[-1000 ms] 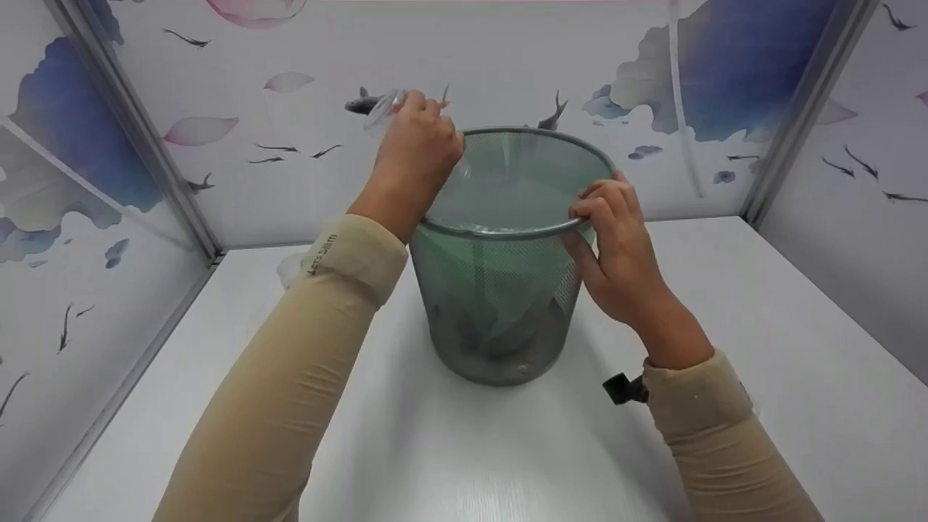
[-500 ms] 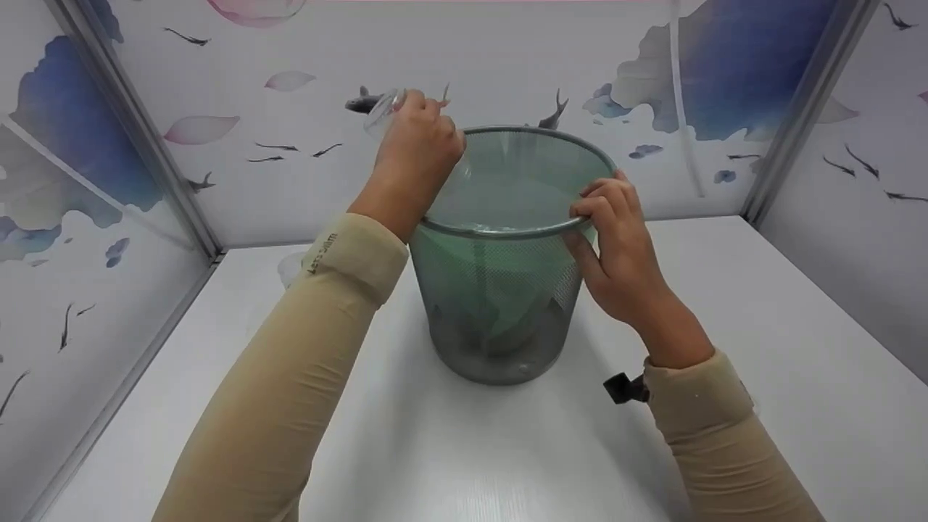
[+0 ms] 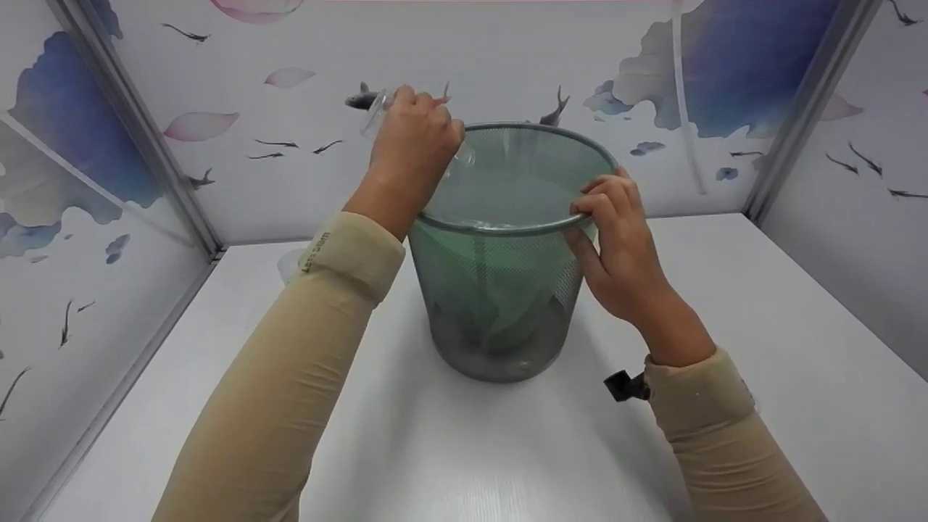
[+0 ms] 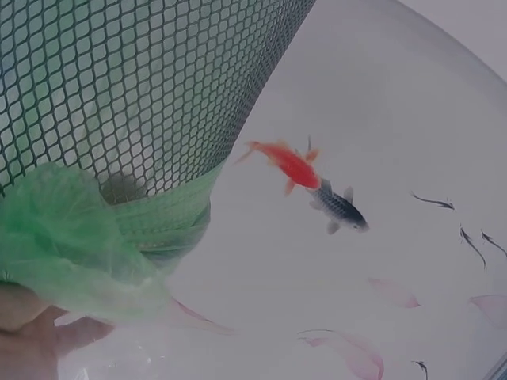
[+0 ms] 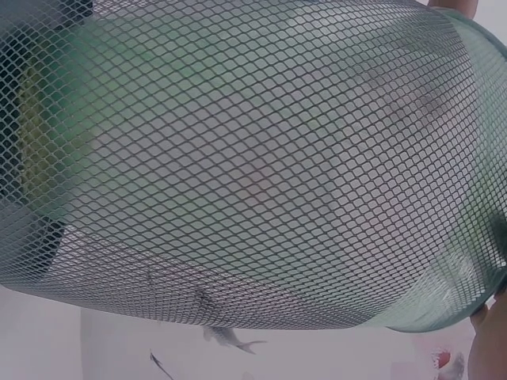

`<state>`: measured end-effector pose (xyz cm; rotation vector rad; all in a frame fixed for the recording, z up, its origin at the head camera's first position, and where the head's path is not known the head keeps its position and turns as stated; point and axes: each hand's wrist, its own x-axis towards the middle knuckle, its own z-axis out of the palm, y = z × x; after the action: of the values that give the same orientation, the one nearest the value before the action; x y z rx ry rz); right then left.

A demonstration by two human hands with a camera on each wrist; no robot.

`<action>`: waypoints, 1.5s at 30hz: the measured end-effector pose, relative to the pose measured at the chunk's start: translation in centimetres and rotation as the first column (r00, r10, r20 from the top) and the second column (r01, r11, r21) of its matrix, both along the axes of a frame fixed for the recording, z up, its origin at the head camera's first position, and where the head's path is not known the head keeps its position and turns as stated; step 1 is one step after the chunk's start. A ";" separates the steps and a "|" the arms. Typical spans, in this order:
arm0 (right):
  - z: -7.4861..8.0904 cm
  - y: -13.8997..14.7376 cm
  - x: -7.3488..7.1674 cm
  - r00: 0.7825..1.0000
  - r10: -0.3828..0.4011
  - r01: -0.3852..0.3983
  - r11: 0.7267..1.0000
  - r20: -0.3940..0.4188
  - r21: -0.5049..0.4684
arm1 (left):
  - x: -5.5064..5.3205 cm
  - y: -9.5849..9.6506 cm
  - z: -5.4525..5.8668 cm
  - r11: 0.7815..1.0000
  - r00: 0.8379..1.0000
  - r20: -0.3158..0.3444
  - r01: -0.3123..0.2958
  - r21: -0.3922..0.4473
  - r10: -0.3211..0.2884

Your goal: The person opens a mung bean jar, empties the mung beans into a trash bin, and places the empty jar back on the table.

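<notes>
The left hand (image 3: 417,141) is curling its fingers around a clear item (image 3: 375,114) at the left rim, presumably positioning it beside the mouth; the fingers are hiding most of the item. The right hand (image 3: 620,250) is pinching the rim (image 3: 500,232), thumb outside and fingertips over the top, apparently bracing the bin (image 3: 500,366). The green bag (image 4: 71,229) is lining the bin and folding outward over the rim, likely holding the mouth open. The bin is standing upright on the tabletop (image 3: 464,457). Another clear item (image 3: 287,267) is resting partly behind the left sleeve (image 3: 312,355).
</notes>
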<state>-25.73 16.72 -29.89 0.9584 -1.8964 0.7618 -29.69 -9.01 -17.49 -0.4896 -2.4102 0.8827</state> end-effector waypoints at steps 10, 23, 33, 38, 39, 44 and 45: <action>0.1 0.1 -0.1 1.000 0.017 -0.017 1.000 -0.021 -0.001 | 0.2 -1.0 -0.6 0.926 0.954 -0.261 0.226 0.301 -0.148; 0.1 -0.5 -0.1 0.999 0.028 -0.028 1.000 -0.031 0.000 | 5.0 -6.6 -0.8 0.174 0.952 -0.220 0.258 0.950 -0.212; 0.1 0.1 -0.2 0.999 0.016 -0.016 1.000 -0.036 0.002 | 9.3 -11.1 -4.2 -0.181 0.958 0.020 -0.074 0.981 -0.285; 0.1 0.0 -0.2 0.999 0.022 -0.022 1.000 -0.037 0.000 | 11.3 -13.5 -6.9 -0.211 0.954 0.079 -0.144 0.967 -0.288; 0.1 0.0 -0.2 0.999 0.021 -0.021 1.000 -0.038 0.001 | 11.6 -14.0 -7.5 -0.216 0.954 0.089 -0.154 0.964 -0.286; 0.1 0.1 0.0 1.000 0.007 -0.007 1.000 -0.023 0.017 | 12.5 -16.5 -10.8 -0.236 0.944 0.169 -0.239 0.942 -0.284; 0.1 0.1 0.0 1.000 0.003 -0.003 1.000 -0.019 0.023 | 12.7 -16.9 -11.5 -0.242 0.940 0.186 -0.259 0.935 -0.287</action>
<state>-25.76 16.84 -29.82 0.9796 -1.8912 0.7311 -17.04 -25.90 -28.99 0.0928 -2.3781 -1.5641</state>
